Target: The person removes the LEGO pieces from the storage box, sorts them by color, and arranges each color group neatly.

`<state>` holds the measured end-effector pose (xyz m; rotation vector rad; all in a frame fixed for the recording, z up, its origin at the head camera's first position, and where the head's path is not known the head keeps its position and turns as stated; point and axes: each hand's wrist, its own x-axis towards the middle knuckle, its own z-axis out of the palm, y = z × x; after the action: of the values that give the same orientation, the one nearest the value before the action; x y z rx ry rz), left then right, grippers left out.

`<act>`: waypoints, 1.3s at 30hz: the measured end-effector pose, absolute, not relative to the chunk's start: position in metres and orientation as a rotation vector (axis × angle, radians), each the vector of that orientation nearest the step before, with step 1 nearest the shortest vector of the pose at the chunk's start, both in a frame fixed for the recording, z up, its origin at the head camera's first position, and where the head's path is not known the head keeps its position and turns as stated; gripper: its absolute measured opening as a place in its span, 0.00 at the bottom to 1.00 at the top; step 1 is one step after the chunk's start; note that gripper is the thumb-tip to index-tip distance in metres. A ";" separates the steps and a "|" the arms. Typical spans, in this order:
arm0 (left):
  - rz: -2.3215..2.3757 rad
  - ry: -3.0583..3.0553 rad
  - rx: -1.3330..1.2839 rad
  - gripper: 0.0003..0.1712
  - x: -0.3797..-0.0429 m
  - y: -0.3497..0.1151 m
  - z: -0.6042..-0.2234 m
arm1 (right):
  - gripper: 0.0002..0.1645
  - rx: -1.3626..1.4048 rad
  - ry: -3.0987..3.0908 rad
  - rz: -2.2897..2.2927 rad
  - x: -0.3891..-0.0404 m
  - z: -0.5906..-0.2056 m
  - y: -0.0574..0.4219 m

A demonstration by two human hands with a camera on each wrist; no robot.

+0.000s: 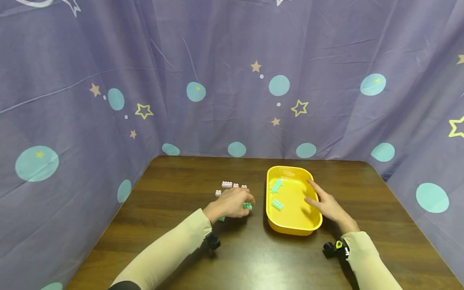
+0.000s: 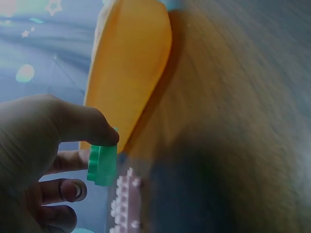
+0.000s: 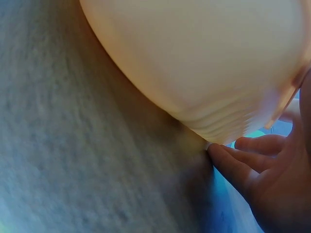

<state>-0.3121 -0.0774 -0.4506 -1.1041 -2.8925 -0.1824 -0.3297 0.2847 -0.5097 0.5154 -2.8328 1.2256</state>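
My left hand [image 1: 232, 202] pinches a green toy brick [image 2: 103, 165] between thumb and fingers, above the table left of a yellow tub [image 1: 293, 230]. Another green brick [image 1: 221, 218] lies partly hidden beneath that wrist. Several pale pink bricks [image 1: 226, 184] are just beyond the left hand. At the tub's right side, my right hand [image 1: 331, 208] holds its edge, thumb over the rim and fingers along the outer wall [image 3: 194, 73]. Inside the tub lie a light green brick [image 1: 277, 204] and a spiky-looking light green piece [image 1: 277, 186].
The brown wooden table [image 1: 174, 177] reaches back to a purple curtain [image 1: 232, 133] printed with stars and planets, which also hangs along both sides. The tub's raised walls stand between the two hands.
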 end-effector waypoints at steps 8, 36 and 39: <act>-0.192 -2.968 -1.031 0.13 -0.310 -0.091 -0.466 | 0.45 0.511 -2.843 1.220 -0.330 -0.510 0.286; -0.133 -2.981 -0.994 0.14 -0.316 -0.106 -0.480 | 0.44 0.520 -2.821 1.229 -0.329 -0.512 0.285; -0.144 -2.987 -0.993 0.14 -0.316 -0.106 -0.479 | 0.44 0.526 -2.816 1.231 -0.330 -0.512 0.285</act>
<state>-0.3163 -0.1063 -0.4794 -0.9933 -2.9869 -0.1439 -0.3298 0.2853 -0.5117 0.5258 -2.8162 1.2310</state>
